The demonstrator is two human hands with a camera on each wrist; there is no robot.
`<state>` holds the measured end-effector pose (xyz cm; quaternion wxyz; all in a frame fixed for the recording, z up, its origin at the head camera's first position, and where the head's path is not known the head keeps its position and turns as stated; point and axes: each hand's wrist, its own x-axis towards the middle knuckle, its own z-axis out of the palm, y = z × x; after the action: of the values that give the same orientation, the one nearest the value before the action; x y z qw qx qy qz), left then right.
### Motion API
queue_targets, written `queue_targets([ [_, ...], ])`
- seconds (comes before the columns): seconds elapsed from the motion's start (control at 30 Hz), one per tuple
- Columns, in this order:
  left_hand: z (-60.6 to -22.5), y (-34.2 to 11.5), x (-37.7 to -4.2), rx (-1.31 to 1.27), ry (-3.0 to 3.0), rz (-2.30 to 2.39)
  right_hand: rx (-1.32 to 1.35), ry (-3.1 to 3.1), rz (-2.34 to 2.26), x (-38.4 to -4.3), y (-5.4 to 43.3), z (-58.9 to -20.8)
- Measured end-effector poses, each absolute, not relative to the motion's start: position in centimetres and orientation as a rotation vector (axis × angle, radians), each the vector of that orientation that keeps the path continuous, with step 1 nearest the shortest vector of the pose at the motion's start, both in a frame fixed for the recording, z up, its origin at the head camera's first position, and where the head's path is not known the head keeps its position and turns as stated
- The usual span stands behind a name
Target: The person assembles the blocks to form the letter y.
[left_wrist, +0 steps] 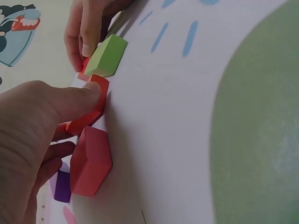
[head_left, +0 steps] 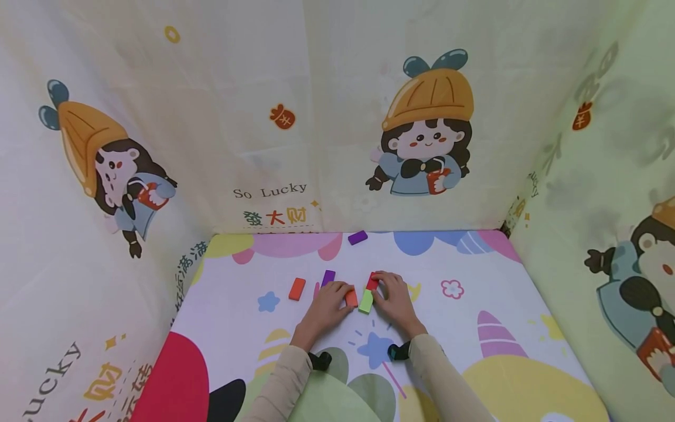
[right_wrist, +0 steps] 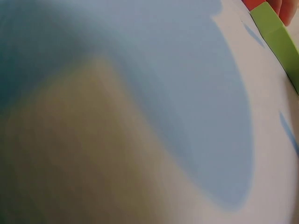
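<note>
My left hand (head_left: pixel 328 306) pinches an orange-red block (head_left: pixel 351 297) between thumb and fingers; the left wrist view shows the thumb (left_wrist: pixel 93 89) pressed on its near face. To its right, my right hand (head_left: pixel 396 300) grips a red block (head_left: pixel 372 282) with its fingertips. A light green block (head_left: pixel 365 302) lies end to end with that red block, close beside the right thumb. In the left wrist view the green block (left_wrist: pixel 108 56) partly hides the red one. The right wrist view catches only the green block (right_wrist: pixel 275 32) and a few fingertips at the top right corner.
Left of the hands lie an orange block (head_left: pixel 297 289) and a purple block (head_left: pixel 328 276), the latter just beyond the left fingers. A second purple block (head_left: pixel 357 237) is near the back edge. Printed cloth walls (head_left: pixel 337 140) stand behind and beside the patterned tabletop (head_left: pixel 437 328).
</note>
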<state>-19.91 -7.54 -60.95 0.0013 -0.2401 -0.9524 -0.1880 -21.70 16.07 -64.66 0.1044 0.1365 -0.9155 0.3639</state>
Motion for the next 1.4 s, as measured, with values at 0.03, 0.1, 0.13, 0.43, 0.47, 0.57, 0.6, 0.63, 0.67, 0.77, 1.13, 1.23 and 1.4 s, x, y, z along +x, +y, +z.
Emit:
queue_targets([
  [0.03, -60.93, -7.60, -19.89, -0.754, -2.992, -0.594, 0.401, -2.704, 1.073, -21.70, 16.07, -64.65],
  [0.1, -60.93, -7.71, -19.82, -0.760, -2.995, -0.602, 0.396, -2.712, 1.078, -21.70, 16.08, -64.63],
  [0.13, -60.94, -7.74, -19.81, -0.762, -2.995, -0.608, 0.397, -2.713, 1.077, -21.70, 16.08, -64.61],
  [0.43, -61.06, -7.90, -19.86, -0.789, -2.984, -0.647, 0.400, -2.713, 1.094, -21.69, 16.05, -64.37],
  [0.47, -61.07, -7.92, -19.88, -0.789, -2.985, -0.653, 0.401, -2.714, 1.094, -21.72, 16.05, -64.35],
  [0.57, -61.13, -8.00, -19.93, -0.792, -2.984, -0.677, 0.398, -2.716, 1.093, -21.72, 16.03, -64.25],
  [0.6, -61.15, -8.04, -19.92, -0.794, -2.981, -0.685, 0.398, -2.714, 1.093, -21.71, 16.02, -64.22],
  [0.63, -61.16, -8.06, -19.89, -0.794, -2.980, -0.691, 0.400, -2.712, 1.089, -21.72, 16.01, -64.23],
  [0.67, -61.16, -8.08, -19.87, -0.794, -2.979, -0.696, 0.400, -2.709, 1.088, -21.72, 15.99, -64.22],
  [0.77, -61.23, -8.12, -19.82, -0.795, -2.974, -0.698, 0.398, -2.706, 1.086, -21.69, 15.96, -64.26],
  [1.13, -61.14, -8.19, -19.78, -0.811, -2.961, -0.690, 0.393, -2.712, 1.097, -21.66, 16.05, -64.45],
  [1.23, -61.07, -8.21, -19.83, -0.818, -2.964, -0.694, 0.392, -2.714, 1.096, -21.63, 16.07, -64.46],
  [1.4, -60.86, -8.28, -19.87, -0.827, -2.973, -0.706, 0.386, -2.725, 1.082, -21.73, 16.08, -64.60],
])
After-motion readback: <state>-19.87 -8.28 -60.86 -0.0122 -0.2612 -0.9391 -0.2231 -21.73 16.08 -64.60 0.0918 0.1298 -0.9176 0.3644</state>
